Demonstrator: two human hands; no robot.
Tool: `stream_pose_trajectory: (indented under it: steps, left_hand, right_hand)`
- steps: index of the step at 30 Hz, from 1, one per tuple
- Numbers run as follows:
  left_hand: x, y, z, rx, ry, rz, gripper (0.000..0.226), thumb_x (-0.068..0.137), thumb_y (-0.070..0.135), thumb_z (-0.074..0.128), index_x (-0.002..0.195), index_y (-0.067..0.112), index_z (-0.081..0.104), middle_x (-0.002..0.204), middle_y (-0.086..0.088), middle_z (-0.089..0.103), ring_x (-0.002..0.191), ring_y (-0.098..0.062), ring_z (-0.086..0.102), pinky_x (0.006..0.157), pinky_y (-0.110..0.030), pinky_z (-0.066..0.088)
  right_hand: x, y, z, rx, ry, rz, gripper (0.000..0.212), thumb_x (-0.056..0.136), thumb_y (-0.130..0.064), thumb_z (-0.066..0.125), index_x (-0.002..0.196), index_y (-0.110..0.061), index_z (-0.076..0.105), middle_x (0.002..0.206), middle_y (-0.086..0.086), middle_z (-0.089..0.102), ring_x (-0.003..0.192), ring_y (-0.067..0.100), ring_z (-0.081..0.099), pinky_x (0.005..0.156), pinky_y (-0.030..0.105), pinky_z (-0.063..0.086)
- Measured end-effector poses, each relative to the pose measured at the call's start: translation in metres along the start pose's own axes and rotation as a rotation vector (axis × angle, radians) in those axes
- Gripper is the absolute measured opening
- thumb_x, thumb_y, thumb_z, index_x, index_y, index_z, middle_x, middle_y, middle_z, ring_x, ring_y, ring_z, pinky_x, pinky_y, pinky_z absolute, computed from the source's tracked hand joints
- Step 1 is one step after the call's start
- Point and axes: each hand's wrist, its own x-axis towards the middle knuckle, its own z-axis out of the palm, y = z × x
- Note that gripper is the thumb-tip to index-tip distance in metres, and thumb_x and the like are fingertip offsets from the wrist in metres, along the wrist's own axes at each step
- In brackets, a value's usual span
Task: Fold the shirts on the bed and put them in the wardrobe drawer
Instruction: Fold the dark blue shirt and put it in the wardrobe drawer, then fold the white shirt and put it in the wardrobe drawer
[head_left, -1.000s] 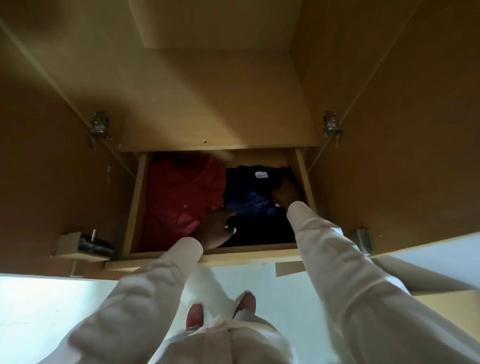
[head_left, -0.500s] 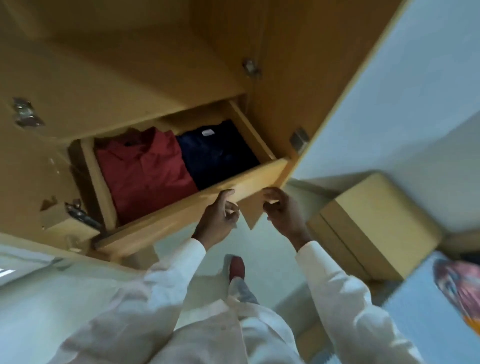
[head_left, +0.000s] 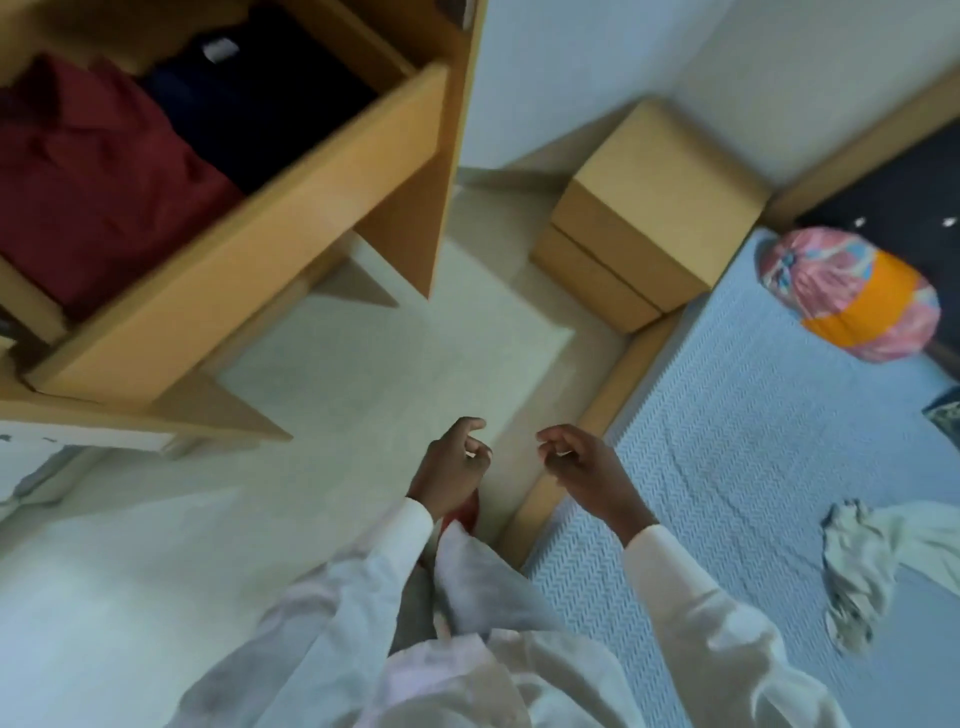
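Observation:
The wooden wardrobe drawer (head_left: 270, 208) stands pulled out at the upper left. Inside it lie a folded red shirt (head_left: 88, 171) and a folded dark navy shirt (head_left: 260, 98) side by side. A crumpled pale shirt (head_left: 878, 561) lies on the light blue bed (head_left: 727, 467) at the right. My left hand (head_left: 452, 467) and my right hand (head_left: 582, 467) hang in mid-air over the floor and the bed's edge, fingers loosely curled, holding nothing and apart from the drawer.
A wooden bedside cabinet (head_left: 649, 208) stands between the wardrobe and the bed. A pink and orange bolster (head_left: 852, 296) lies at the head of the bed. The wardrobe's open door (head_left: 441, 182) juts out beside the drawer. Pale tiled floor (head_left: 363, 389) lies below.
My hands left the shirts in the drawer, touched its front panel, then drew back. My view swung right from the wardrobe toward the bed.

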Motion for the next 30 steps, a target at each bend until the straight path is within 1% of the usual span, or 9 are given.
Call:
stream_pose_trajectory:
  steps: [6, 9, 13, 16, 18, 21, 23, 27, 30]
  left_hand:
    - [0.043, -0.060, 0.057, 0.030, 0.011, -0.030, 0.026, 0.090, 0.018, 0.055, 0.114, 0.026, 0.064, 0.097, 0.007, 0.071, 0.093, -0.010, 0.064, 0.087, -0.026, 0.050]
    - [0.082, -0.096, 0.085, 0.036, 0.028, -0.012, 0.025, 0.090, 0.017, 0.054, 0.111, 0.025, 0.066, 0.099, 0.009, 0.071, 0.093, -0.008, 0.063, 0.085, -0.023, 0.048]
    - [0.135, -0.137, 0.113, 0.014, 0.036, 0.015, 0.026, 0.085, 0.018, 0.053, 0.105, 0.028, 0.065, 0.092, 0.010, 0.071, 0.085, -0.011, 0.066, 0.084, -0.032, 0.054]
    - [0.177, -0.173, 0.143, 0.035, 0.048, 0.056, 0.025, 0.084, 0.017, 0.052, 0.102, 0.029, 0.066, 0.092, 0.007, 0.071, 0.084, -0.013, 0.067, 0.084, -0.034, 0.055]
    - [0.199, -0.190, 0.163, 0.064, 0.051, 0.092, 0.024, 0.084, 0.017, 0.054, 0.101, 0.029, 0.066, 0.092, 0.006, 0.071, 0.085, -0.014, 0.067, 0.086, -0.035, 0.055]
    - [0.223, -0.199, 0.191, 0.128, 0.044, 0.182, 0.023, 0.085, 0.019, 0.057, 0.104, 0.027, 0.066, 0.091, 0.007, 0.070, 0.087, -0.015, 0.067, 0.089, -0.034, 0.053]
    - [0.225, -0.195, 0.210, 0.171, 0.055, 0.259, 0.024, 0.085, 0.018, 0.059, 0.107, 0.024, 0.067, 0.093, 0.007, 0.069, 0.089, -0.015, 0.067, 0.091, -0.032, 0.052]
    - [0.189, -0.181, 0.243, 0.196, 0.127, 0.325, 0.023, 0.086, 0.019, 0.059, 0.107, 0.024, 0.067, 0.089, 0.009, 0.066, 0.086, -0.011, 0.065, 0.084, -0.025, 0.050]
    - [0.149, -0.165, 0.284, 0.269, 0.152, 0.374, 0.024, 0.086, 0.017, 0.058, 0.107, 0.022, 0.068, 0.091, 0.009, 0.066, 0.085, -0.009, 0.062, 0.082, -0.021, 0.046]
  right_hand:
    - [0.026, 0.062, 0.019, -0.018, 0.012, -0.021, 0.024, 0.087, -0.018, 0.062, 0.109, -0.024, 0.068, 0.093, -0.007, 0.072, 0.076, 0.008, 0.068, 0.075, 0.035, 0.059]
    - [0.057, 0.103, 0.039, -0.018, 0.051, -0.050, 0.025, 0.086, -0.012, 0.061, 0.109, -0.022, 0.069, 0.091, -0.009, 0.072, 0.078, 0.007, 0.067, 0.076, 0.028, 0.056]
    - [0.091, 0.150, 0.062, -0.044, 0.083, -0.113, 0.029, 0.087, -0.004, 0.060, 0.111, -0.017, 0.069, 0.093, -0.011, 0.071, 0.084, 0.001, 0.066, 0.077, 0.015, 0.051]
    - [0.109, 0.201, 0.079, -0.010, 0.130, -0.157, 0.029, 0.088, -0.001, 0.060, 0.111, -0.014, 0.069, 0.094, -0.008, 0.071, 0.089, 0.000, 0.066, 0.077, 0.011, 0.048]
    - [0.112, 0.235, 0.084, 0.029, 0.171, -0.170, 0.028, 0.089, -0.001, 0.060, 0.112, -0.015, 0.069, 0.094, -0.008, 0.071, 0.091, 0.003, 0.066, 0.079, 0.014, 0.049]
    - [0.109, 0.279, 0.085, 0.105, 0.240, -0.196, 0.026, 0.090, -0.004, 0.060, 0.111, -0.017, 0.070, 0.095, -0.007, 0.072, 0.090, 0.008, 0.067, 0.079, 0.025, 0.055]
    - [0.104, 0.304, 0.082, 0.137, 0.281, -0.232, 0.024, 0.091, -0.007, 0.060, 0.110, -0.017, 0.070, 0.094, -0.007, 0.072, 0.087, 0.010, 0.068, 0.076, 0.027, 0.055]
    - [0.076, 0.338, 0.070, 0.225, 0.354, -0.290, 0.018, 0.091, -0.013, 0.063, 0.106, -0.021, 0.069, 0.091, -0.006, 0.072, 0.085, 0.017, 0.068, 0.078, 0.036, 0.056]
    - [0.039, 0.372, 0.051, 0.283, 0.421, -0.308, 0.017, 0.090, -0.018, 0.064, 0.104, -0.025, 0.069, 0.091, -0.007, 0.071, 0.086, 0.015, 0.068, 0.083, 0.043, 0.057]
